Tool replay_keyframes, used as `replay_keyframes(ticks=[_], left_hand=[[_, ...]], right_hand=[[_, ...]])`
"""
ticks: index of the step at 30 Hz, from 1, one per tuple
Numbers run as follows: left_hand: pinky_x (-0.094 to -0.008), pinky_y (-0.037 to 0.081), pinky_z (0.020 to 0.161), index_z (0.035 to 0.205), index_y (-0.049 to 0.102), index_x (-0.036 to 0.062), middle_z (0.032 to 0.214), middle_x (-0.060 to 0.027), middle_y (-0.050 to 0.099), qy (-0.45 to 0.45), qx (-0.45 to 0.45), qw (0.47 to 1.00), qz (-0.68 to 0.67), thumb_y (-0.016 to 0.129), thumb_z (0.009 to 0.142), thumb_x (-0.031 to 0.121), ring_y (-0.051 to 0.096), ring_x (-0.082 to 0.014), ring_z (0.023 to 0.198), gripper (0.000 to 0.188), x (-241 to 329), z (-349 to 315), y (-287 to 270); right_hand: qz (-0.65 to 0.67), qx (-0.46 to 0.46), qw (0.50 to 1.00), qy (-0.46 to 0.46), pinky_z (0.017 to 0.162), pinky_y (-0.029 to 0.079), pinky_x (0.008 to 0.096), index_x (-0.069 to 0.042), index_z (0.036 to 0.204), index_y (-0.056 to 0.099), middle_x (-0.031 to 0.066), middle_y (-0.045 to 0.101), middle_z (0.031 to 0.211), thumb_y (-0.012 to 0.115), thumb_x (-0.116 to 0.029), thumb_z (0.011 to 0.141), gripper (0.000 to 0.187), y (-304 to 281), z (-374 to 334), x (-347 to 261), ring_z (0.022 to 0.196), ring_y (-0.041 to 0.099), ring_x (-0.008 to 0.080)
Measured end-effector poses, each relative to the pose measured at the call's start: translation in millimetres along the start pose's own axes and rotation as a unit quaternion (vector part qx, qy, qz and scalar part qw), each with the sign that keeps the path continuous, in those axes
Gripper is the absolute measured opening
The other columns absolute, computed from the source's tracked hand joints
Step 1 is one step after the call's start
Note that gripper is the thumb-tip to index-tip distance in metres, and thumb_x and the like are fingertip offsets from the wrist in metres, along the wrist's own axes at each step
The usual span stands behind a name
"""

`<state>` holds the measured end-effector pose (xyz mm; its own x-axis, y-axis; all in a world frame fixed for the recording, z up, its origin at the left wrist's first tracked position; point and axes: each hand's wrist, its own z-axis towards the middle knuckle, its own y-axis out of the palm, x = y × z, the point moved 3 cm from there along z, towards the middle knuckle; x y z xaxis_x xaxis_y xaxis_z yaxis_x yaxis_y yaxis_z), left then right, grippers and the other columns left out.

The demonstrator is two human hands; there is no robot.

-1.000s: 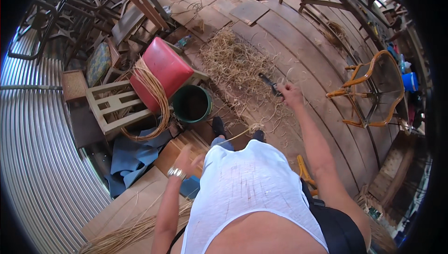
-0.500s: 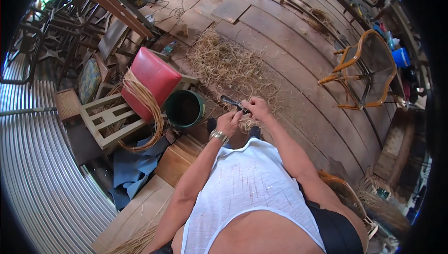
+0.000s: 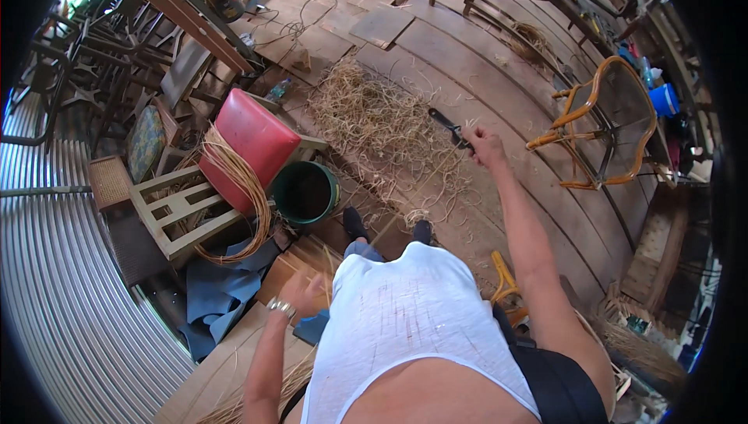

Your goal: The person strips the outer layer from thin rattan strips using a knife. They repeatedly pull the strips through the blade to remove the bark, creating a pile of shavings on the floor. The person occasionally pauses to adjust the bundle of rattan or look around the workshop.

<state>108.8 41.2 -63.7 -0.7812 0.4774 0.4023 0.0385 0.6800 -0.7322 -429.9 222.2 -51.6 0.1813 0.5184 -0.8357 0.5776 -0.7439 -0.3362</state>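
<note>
Far out to the front right, my right hand (image 3: 483,146) is closed around a dark tool with a long rounded end (image 3: 445,122); its exact kind cannot be made out. Pale fibre curls stick up beside the fingers. From this hand a thin cane strip (image 3: 413,197) slants down toward my lap. My left hand (image 3: 302,289), slightly blurred, is low on the left with its fingers apart, above a brown wooden surface. Thin strands (image 3: 327,264) show near its fingertips, and I see no firm grip on them.
Cane shavings (image 3: 374,105) lie heaped on the plank floor ahead of my feet. On the left are a dark green bucket (image 3: 306,193), a red-cushioned chair (image 3: 253,140) with a cane coil (image 3: 245,171), and blue cloth (image 3: 222,295). A rattan-framed chair (image 3: 596,89) lies at right.
My hands were together around the tool in front of me. The right has moved forward and right with it; the left has dropped back to the left, away from the tool.
</note>
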Motion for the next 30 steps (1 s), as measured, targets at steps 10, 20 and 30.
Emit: replay_keyframes(ticks=[10, 20, 30], left_hand=[[-0.0365, 0.053, 0.066, 0.109, 0.061, 0.0021, 0.093, -0.0123, 0.068, 0.018, -0.181, 0.925, -0.333, 0.054, 0.092, 0.045, 0.068, -0.0242, 0.081, 0.047, 232.1, 159.9, 48.9], [-0.0378, 0.044, 0.055, 0.081, 0.061, 0.0046, 0.065, -0.0165, 0.056, 0.232, 0.001, 0.961, -0.151, 0.051, 0.096, 0.030, 0.056, -0.0319, 0.059, 0.031, 194.7, 96.4, -0.6], [-0.0370, 0.051, 0.078, 0.118, 0.061, 0.0077, 0.102, -0.0176, 0.068, -0.067, -0.093, 0.993, -0.032, 0.045, 0.094, 0.047, 0.067, -0.0256, 0.084, 0.048, -27.5, -23.7, -15.0]], right_hand=[[-0.077, -0.017, 0.994, -0.069, 0.039, 0.040, 0.0265, -0.006, 0.069, 0.055, 0.0020, 0.054, 0.054, 0.068, -0.034, 0.085, 0.035, 101.5, -66.6, 62.1, 0.042, 0.053, 0.0095], [-0.035, -0.042, 0.994, 0.094, 0.037, 0.040, 0.0284, -0.006, 0.076, 0.061, 0.0049, 0.058, 0.056, 0.068, -0.039, 0.084, 0.034, 67.8, -46.1, 75.8, 0.041, 0.054, 0.0124], [-0.095, 0.041, 0.995, 0.011, 0.039, 0.041, 0.0287, -0.006, 0.072, 0.059, 0.0049, 0.058, 0.054, 0.067, -0.041, 0.083, 0.038, -5.6, 1.4, 52.0, 0.041, 0.053, 0.0119]])
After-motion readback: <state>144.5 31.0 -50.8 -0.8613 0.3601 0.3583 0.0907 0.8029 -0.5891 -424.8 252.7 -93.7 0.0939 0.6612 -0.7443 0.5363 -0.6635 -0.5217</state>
